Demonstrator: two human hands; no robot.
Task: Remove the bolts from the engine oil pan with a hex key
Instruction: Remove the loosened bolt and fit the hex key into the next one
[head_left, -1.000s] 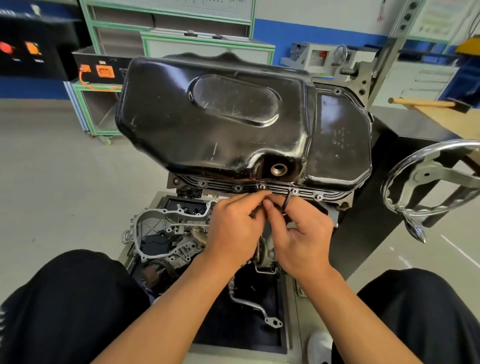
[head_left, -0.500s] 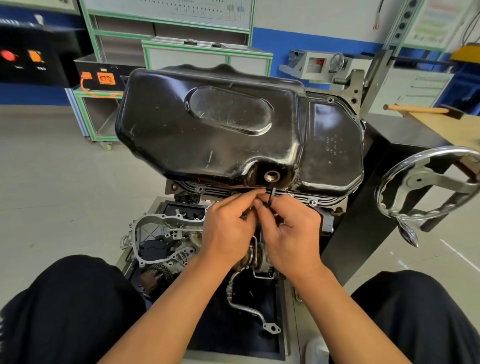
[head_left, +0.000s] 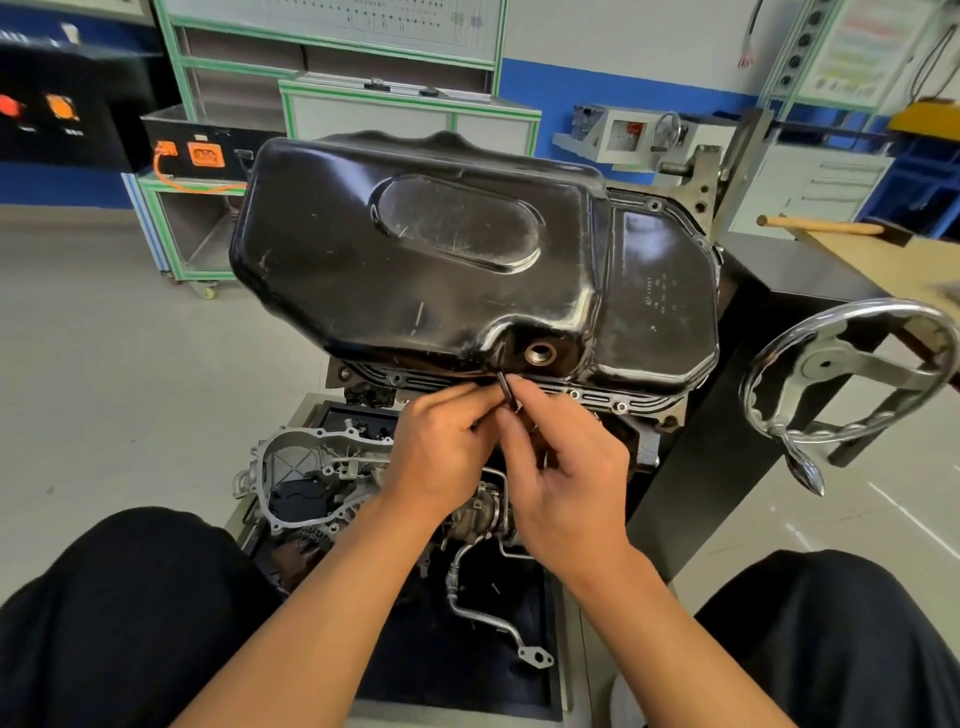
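The black engine oil pan sits upturned on the engine, its bolted flange running along the near edge below the drain hole. Two bolts show in the flange at the right. A short black hex key stands up at the flange just left of the drain hole. My right hand pinches the hex key between thumb and fingers. My left hand reaches in beside it, its fingertips pinching at the key's lower end; what lies under them is hidden.
A chrome handwheel of the engine stand juts out at the right. Below the hands lie a silver engine cover and a bent pipe on a dark tray. My knees frame the bottom corners. Green-framed cabinets stand behind.
Both hands have slid left along the flange with the hex key, from the bolts right of the drain hole to a spot just left of it. The key's free end now points up.
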